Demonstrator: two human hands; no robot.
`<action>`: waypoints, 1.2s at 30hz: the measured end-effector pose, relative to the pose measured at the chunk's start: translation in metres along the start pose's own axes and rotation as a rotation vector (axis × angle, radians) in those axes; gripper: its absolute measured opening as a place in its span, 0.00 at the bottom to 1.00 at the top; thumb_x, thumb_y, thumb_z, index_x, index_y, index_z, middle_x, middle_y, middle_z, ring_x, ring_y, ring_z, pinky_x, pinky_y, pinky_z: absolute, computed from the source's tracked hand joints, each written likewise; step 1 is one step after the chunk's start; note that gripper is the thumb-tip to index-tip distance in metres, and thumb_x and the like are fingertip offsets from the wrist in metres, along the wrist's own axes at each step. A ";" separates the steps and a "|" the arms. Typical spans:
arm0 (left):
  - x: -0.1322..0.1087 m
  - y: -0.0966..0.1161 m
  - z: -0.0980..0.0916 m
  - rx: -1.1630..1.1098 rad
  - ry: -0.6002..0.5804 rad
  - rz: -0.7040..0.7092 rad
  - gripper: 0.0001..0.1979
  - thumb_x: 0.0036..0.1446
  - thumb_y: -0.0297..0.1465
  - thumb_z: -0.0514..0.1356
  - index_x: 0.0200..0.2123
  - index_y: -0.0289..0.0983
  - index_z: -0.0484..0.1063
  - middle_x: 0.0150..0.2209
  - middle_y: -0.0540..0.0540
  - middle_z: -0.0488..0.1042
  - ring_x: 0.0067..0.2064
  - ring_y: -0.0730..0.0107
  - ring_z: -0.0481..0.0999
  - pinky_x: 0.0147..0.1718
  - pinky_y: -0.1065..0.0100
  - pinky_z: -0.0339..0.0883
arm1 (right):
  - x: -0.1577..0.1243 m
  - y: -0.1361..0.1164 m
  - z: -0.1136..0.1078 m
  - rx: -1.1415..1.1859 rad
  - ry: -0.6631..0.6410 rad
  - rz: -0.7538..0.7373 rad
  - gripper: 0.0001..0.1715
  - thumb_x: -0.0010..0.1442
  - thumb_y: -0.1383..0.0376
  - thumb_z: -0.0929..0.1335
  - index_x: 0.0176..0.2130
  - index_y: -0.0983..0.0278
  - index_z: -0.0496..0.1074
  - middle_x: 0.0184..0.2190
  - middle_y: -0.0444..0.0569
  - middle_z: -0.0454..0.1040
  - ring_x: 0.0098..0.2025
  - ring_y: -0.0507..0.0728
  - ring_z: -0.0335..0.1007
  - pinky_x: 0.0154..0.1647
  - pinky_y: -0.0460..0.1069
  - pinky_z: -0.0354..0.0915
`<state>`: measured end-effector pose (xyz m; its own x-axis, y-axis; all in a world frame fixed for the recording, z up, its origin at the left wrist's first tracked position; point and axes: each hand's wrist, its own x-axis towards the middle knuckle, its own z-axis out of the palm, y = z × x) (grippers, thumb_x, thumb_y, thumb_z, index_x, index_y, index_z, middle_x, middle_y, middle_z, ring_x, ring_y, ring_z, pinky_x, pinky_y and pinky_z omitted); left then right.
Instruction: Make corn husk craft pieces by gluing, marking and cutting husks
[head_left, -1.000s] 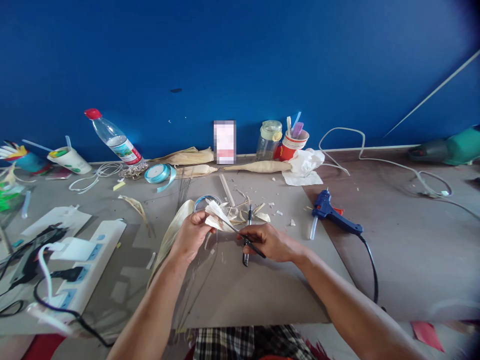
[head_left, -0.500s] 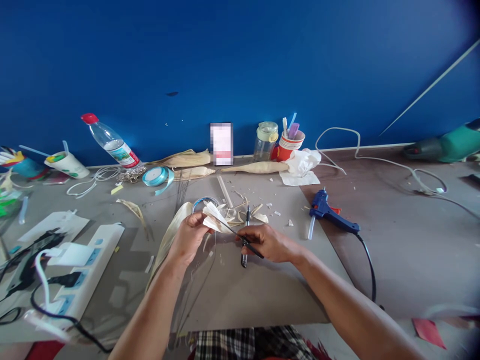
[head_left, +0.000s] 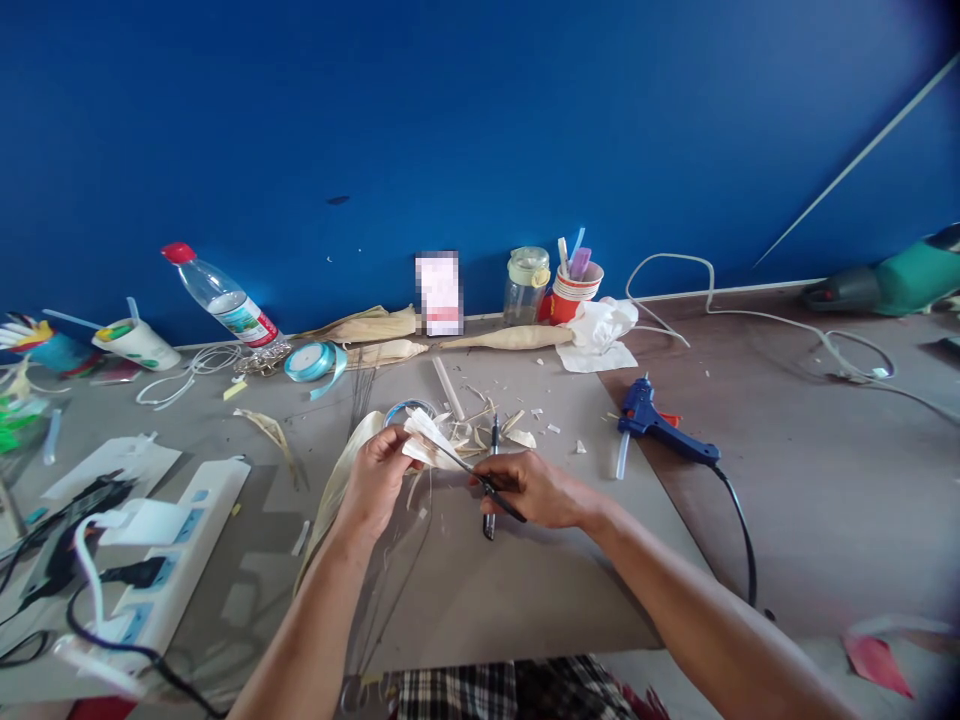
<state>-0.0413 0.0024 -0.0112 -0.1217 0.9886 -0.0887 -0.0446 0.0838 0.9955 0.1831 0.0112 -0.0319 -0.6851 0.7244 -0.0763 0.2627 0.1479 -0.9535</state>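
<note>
My left hand is closed on a pale piece of dried corn husk, held just above the grey board. My right hand is closed on small black scissors, whose blades reach up-left to the husk's edge. A black pen lies on the board under my right fingers. Husk trimmings are scattered just beyond both hands. A long husk leaf lies below my left hand.
A blue glue gun with a black cord lies to the right. A white power strip with plugs sits at left. Along the blue wall stand a water bottle, ribbon roll, jar, red cup and tissue.
Both hands stay together on the husk and scissors. The view has shifted slightly, so everything sits a little lower and further left in the picture.
</note>
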 end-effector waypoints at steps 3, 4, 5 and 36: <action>0.000 0.000 0.000 -0.014 -0.009 -0.012 0.10 0.47 0.35 0.65 0.24 0.35 0.72 0.22 0.53 0.68 0.26 0.77 0.65 0.27 0.75 0.61 | 0.000 0.000 0.000 0.007 -0.001 0.001 0.16 0.55 0.58 0.69 0.39 0.67 0.72 0.22 0.40 0.60 0.25 0.48 0.52 0.25 0.42 0.55; 0.000 0.001 0.000 -0.019 -0.013 -0.016 0.10 0.47 0.35 0.65 0.24 0.34 0.72 0.22 0.52 0.69 0.25 0.77 0.65 0.27 0.75 0.61 | 0.000 0.000 0.000 0.011 -0.006 0.000 0.16 0.55 0.58 0.69 0.39 0.67 0.72 0.22 0.40 0.60 0.25 0.48 0.52 0.25 0.42 0.55; -0.001 0.001 0.000 -0.025 -0.019 -0.020 0.10 0.47 0.35 0.65 0.24 0.34 0.72 0.22 0.52 0.69 0.25 0.77 0.64 0.27 0.75 0.60 | 0.001 -0.001 0.000 0.017 -0.010 -0.001 0.16 0.55 0.58 0.69 0.40 0.67 0.72 0.23 0.40 0.61 0.25 0.48 0.52 0.25 0.42 0.55; -0.004 0.005 0.005 0.027 -0.056 -0.022 0.07 0.46 0.33 0.64 0.25 0.35 0.74 0.22 0.52 0.69 0.25 0.76 0.64 0.27 0.74 0.59 | -0.001 -0.007 -0.001 0.025 -0.034 0.017 0.15 0.55 0.59 0.69 0.39 0.67 0.71 0.23 0.40 0.59 0.26 0.48 0.51 0.25 0.43 0.53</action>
<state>-0.0358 -0.0007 -0.0058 -0.0648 0.9919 -0.1091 -0.0197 0.1080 0.9940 0.1825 0.0106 -0.0244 -0.7034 0.7035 -0.1015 0.2573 0.1188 -0.9590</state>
